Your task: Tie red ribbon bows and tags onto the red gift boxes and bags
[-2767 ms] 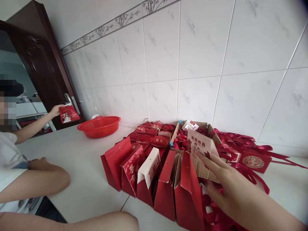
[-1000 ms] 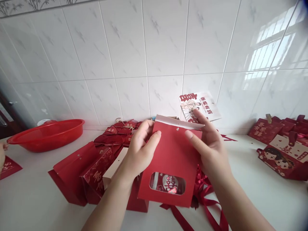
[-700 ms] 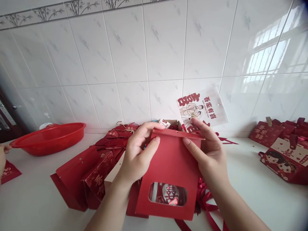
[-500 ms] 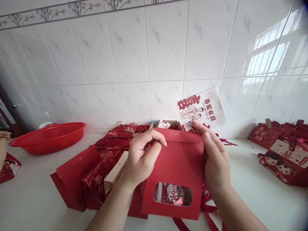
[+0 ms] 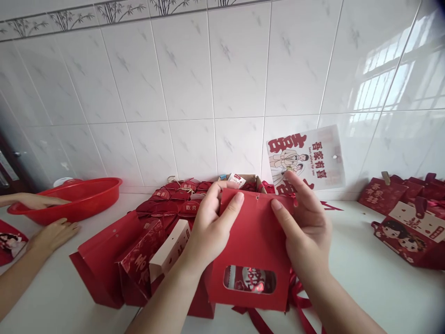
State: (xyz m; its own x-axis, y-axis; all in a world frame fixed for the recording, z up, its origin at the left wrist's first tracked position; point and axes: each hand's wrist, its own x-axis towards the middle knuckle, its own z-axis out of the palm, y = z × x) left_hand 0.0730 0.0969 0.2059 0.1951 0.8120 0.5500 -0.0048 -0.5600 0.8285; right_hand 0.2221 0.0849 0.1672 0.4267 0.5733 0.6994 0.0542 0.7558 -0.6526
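A red paper gift bag [image 5: 255, 241] stands upright before me, its window [image 5: 249, 279] showing wrapped sweets inside. My left hand [image 5: 217, 222] grips its upper left edge, thumb on the front. On the upper right side, my right hand [image 5: 306, 220] has its thumb against the bag, with the other fingers behind. A translucent card [image 5: 321, 162] printed with a bridal couple and red characters sticks up behind my right fingers, which seem to pinch it too. Red ribbon [image 5: 301, 301] lies under and beside the bag.
Several red gift bags [image 5: 104, 260] stand to the left, with packed red pouches [image 5: 167, 204] behind. A cardboard box [image 5: 259, 182] sits by the wall. Decorated boxes [image 5: 405, 232] are at right. Another person's hands [image 5: 55, 234] are by a red basin [image 5: 93, 199].
The bag's top flap no longer folds toward me, and both thumbs now press its front. The card has shifted right. Another person's hands have come in at left, one reaching into the basin.
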